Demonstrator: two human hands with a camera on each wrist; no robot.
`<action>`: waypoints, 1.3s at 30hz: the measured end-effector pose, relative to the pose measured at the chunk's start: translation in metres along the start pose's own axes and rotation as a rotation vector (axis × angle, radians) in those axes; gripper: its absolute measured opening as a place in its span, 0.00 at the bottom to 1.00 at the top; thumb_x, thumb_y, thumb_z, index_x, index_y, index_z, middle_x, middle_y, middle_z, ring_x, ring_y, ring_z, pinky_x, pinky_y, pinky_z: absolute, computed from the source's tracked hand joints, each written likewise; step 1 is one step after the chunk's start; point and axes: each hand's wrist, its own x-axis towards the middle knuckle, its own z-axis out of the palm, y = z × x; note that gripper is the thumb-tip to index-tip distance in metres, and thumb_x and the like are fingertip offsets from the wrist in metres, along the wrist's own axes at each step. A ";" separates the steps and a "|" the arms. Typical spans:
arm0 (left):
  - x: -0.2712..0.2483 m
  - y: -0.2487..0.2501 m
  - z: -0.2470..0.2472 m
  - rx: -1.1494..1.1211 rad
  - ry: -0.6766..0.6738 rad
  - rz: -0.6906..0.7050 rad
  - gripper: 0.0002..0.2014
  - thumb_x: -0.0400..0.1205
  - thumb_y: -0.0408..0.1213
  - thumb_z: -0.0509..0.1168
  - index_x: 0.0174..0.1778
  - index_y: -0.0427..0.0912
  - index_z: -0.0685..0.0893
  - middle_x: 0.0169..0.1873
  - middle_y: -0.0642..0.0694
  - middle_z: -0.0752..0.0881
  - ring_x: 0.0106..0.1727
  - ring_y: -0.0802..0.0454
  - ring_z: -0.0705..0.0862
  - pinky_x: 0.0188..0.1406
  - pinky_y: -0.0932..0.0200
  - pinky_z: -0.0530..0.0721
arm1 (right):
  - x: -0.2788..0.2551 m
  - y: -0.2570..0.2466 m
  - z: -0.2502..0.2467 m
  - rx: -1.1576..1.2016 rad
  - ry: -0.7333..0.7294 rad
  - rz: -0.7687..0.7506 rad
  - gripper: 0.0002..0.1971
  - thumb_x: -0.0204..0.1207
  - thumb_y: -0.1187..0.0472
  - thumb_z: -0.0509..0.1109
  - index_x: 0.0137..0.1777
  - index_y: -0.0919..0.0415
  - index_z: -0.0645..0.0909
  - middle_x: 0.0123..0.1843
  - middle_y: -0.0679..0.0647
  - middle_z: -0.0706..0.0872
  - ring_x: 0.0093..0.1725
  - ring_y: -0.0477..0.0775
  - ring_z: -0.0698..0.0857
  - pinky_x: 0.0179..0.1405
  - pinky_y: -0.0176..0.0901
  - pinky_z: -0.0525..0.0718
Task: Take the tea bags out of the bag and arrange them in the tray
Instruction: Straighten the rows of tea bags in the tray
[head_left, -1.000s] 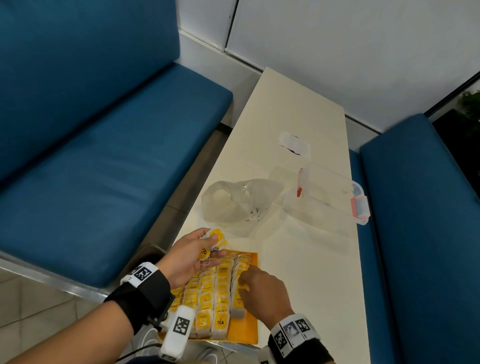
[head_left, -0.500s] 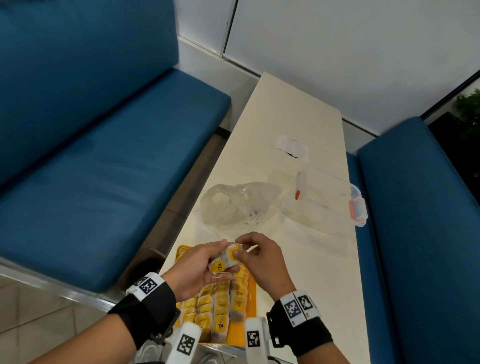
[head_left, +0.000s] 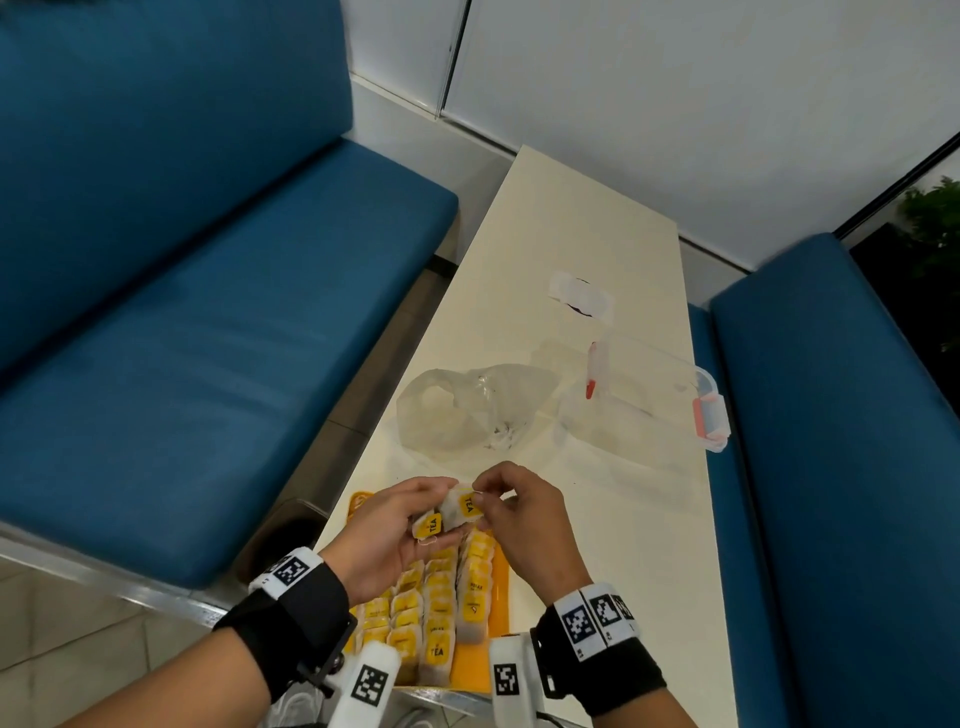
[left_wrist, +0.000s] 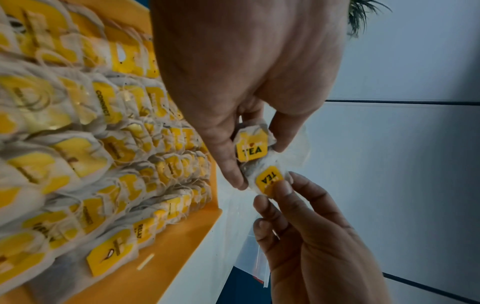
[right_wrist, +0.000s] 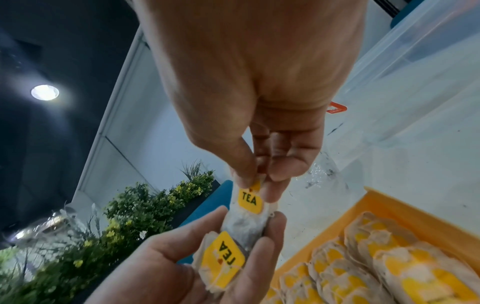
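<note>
Cream table (head_left: 582, 218): along its near edge sat the orange tray (head_left: 500, 597), rows of tea bags (head_left: 441, 613) filling it. Mid-table, a crumpled clear plastic bag (head_left: 467, 410). Above the tray's far end, left hand (head_left: 384, 525) and right hand (head_left: 524, 514) each pinched one of two tea bags (head_left: 452, 512) pressed together.

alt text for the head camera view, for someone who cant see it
Two hands, left hand and right hand, hold two yellow-tagged tea bags between them above an orange tray filled with rows of tea bags, at the near end of a cream table. Beyond lie a crumpled clear plastic bag and a clear lidded container; blue benches flank the table.
</note>
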 end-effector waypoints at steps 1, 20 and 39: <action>0.001 0.000 0.000 0.005 0.014 0.004 0.13 0.89 0.31 0.64 0.67 0.32 0.86 0.61 0.31 0.90 0.60 0.36 0.92 0.52 0.48 0.94 | 0.000 0.000 -0.001 0.016 -0.010 0.019 0.11 0.78 0.68 0.72 0.44 0.49 0.85 0.41 0.48 0.88 0.34 0.47 0.89 0.38 0.38 0.86; 0.013 0.004 -0.003 -0.009 -0.046 -0.032 0.13 0.84 0.33 0.70 0.60 0.29 0.88 0.52 0.33 0.91 0.53 0.41 0.92 0.59 0.44 0.92 | 0.002 -0.023 -0.012 -0.035 -0.156 -0.020 0.09 0.76 0.67 0.73 0.49 0.51 0.85 0.43 0.46 0.87 0.39 0.41 0.86 0.41 0.33 0.85; 0.021 0.028 -0.008 -0.140 0.076 0.143 0.05 0.88 0.32 0.65 0.57 0.35 0.82 0.55 0.32 0.91 0.62 0.36 0.91 0.59 0.46 0.90 | -0.003 -0.011 -0.023 -0.312 -0.169 0.026 0.13 0.74 0.69 0.72 0.48 0.48 0.86 0.40 0.43 0.87 0.39 0.35 0.83 0.40 0.24 0.80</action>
